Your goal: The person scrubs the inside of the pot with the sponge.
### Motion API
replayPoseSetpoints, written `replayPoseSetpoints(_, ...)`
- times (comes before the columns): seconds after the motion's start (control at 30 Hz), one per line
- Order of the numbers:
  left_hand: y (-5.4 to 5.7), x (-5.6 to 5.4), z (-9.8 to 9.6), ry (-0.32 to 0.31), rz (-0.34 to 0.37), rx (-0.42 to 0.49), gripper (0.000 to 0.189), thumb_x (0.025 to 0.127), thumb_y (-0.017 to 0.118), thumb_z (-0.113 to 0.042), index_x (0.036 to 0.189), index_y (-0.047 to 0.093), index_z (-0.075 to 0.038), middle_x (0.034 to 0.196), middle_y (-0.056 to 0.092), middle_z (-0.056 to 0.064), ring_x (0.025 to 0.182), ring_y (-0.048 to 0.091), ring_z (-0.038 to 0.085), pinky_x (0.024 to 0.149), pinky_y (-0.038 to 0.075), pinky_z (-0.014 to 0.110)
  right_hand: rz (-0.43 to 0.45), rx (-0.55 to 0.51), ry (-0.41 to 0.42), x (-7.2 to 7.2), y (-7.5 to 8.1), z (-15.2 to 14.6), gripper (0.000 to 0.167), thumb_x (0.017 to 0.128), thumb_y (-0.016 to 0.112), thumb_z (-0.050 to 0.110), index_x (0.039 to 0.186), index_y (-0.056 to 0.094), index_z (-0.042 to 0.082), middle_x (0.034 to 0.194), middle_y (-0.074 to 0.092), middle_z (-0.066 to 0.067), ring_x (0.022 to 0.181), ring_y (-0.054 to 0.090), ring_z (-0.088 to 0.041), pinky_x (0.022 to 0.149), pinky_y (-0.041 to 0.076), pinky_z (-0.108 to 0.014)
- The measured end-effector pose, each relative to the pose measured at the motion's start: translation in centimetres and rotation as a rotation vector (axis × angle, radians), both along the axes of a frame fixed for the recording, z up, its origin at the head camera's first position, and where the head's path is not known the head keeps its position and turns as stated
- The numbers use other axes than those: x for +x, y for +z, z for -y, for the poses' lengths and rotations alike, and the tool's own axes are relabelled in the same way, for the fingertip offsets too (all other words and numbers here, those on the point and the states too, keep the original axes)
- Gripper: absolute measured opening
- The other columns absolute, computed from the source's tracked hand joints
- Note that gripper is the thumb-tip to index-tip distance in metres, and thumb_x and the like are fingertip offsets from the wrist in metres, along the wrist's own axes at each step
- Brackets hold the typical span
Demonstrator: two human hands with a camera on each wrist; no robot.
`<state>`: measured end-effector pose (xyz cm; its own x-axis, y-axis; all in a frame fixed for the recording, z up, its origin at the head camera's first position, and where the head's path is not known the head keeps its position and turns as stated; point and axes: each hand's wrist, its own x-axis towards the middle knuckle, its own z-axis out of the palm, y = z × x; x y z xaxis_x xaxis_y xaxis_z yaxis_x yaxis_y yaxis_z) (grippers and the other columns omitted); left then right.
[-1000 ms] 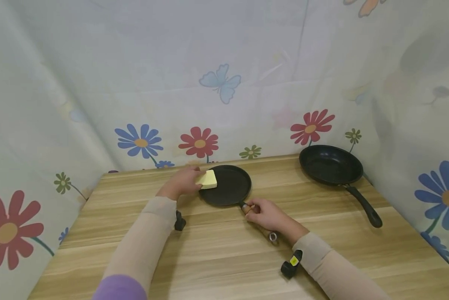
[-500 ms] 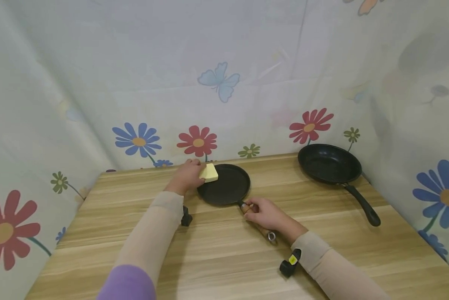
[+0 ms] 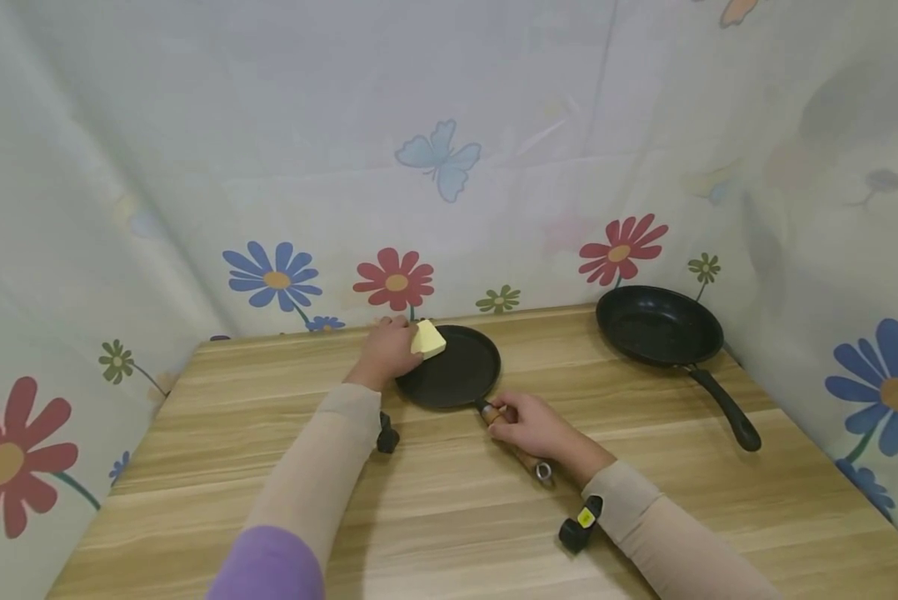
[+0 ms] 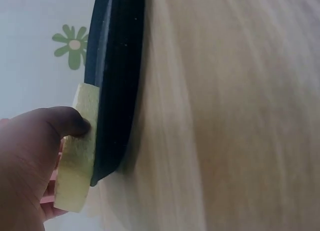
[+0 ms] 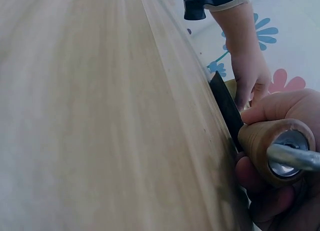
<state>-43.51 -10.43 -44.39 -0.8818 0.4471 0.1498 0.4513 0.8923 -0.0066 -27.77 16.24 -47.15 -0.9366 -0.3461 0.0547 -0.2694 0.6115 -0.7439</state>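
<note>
A pale yellow sponge [image 3: 429, 340] is pinched in my left hand [image 3: 389, 350] at the far left rim of a small flat black frying pan [image 3: 452, 371]. The left wrist view shows the thumb on one side of the sponge [image 4: 80, 156], which lies against the edge of the pan [image 4: 117, 86]. My right hand [image 3: 535, 429] grips the pan's wooden handle [image 3: 524, 460]. In the right wrist view the fingers curl round that handle [image 5: 260, 141], its metal hanging ring [image 5: 295, 157] pointing toward the camera.
A deeper black frying pan [image 3: 659, 327] with a black handle [image 3: 726, 408] stands at the back right of the wooden table [image 3: 449, 517]. A flower-printed cloth [image 3: 329, 183] hangs behind the table and along both sides.
My left hand has moved the sponge along the pan's left rim, away from me and slightly right. The right hand keeps its grip on the handle, and the pan stays in place.
</note>
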Motion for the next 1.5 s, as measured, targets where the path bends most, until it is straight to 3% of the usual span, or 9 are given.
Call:
replayPoseSetpoints(0.37,-0.9,-0.2,-1.0,0.028,0.004,0.045,0.052,0.084,0.068,-0.036,0.12,0.069,0.0,0.111,0.063,0.016,0.102,0.055,0.035,0.092,0.045,0.045,-0.008,0.007,-0.009,0.0,-0.2,-0.1,0.025,0.086,0.07,0.02,0.109,0.069,0.009,0.071,0.057,0.002,0.064,0.054,-0.012,0.061,0.045,-0.029)
replayPoseSetpoints(0.57,-1.0,0.3,-1.5,0.029,0.014,0.098,0.052,0.081,0.072,-0.035,0.118,0.07,0.002,0.116,0.064,0.017,0.103,0.058,0.034,0.093,0.047,0.045,-0.006,0.002,-0.01,0.1,-0.3,-0.1,0.025,0.086,0.07,0.019,0.109,0.069,0.008,0.072,0.056,0.001,0.064,0.053,-0.013,0.061,0.044,-0.029)
replayPoseSetpoints(0.83,-1.8,0.0,-1.8,-0.096,0.019,0.132,0.056,0.087,0.07,-0.032,0.136,0.063,-0.004,0.13,0.06,0.015,0.116,0.057,0.032,0.1,0.046,0.044,0.012,0.002,-0.003,0.0,-0.4,0.0,0.024,0.087,0.071,0.019,0.109,0.069,0.011,0.072,0.057,0.002,0.065,0.053,-0.013,0.061,0.044,-0.029)
replayPoseSetpoints(1.07,-1.8,0.1,-2.3,-0.141,0.018,0.133,0.049,0.094,0.068,-0.023,0.137,0.06,0.0,0.123,0.059,0.018,0.113,0.055,0.035,0.102,0.042,0.046,0.015,-0.011,0.0,-0.1,-0.5,0.2,0.025,0.086,0.07,0.02,0.109,0.069,0.011,0.074,0.058,0.002,0.067,0.055,-0.013,0.063,0.046,-0.03)
replayPoseSetpoints(1.2,-1.5,0.0,-2.4,-0.158,0.059,0.127,0.05,0.098,0.066,-0.021,0.142,0.056,0.0,0.126,0.057,0.018,0.119,0.051,0.035,0.107,0.038,0.046,0.027,-0.012,-0.021,0.0,-0.3,0.1,0.027,0.086,0.07,0.022,0.11,0.069,0.011,0.075,0.06,0.002,0.068,0.056,-0.013,0.064,0.046,-0.031)
replayPoseSetpoints(1.37,-1.1,-0.1,-2.1,-0.21,0.104,0.131,0.045,0.1,0.062,-0.017,0.142,0.056,-0.001,0.126,0.056,0.018,0.117,0.052,0.033,0.104,0.04,0.046,0.02,-0.017,-0.023,-0.1,-0.3,0.1,0.026,0.085,0.071,0.022,0.109,0.07,0.011,0.073,0.06,0.003,0.066,0.056,-0.013,0.063,0.046,-0.032)
replayPoseSetpoints(1.5,-0.7,-0.2,-2.0,-0.224,0.139,0.147,0.047,0.101,0.061,-0.017,0.145,0.054,-0.003,0.136,0.055,0.02,0.126,0.051,0.034,0.109,0.039,0.046,0.024,-0.017,-0.026,-0.1,-0.4,0.2,0.026,0.085,0.071,0.022,0.109,0.07,0.011,0.074,0.06,0.003,0.067,0.057,-0.014,0.063,0.047,-0.032)
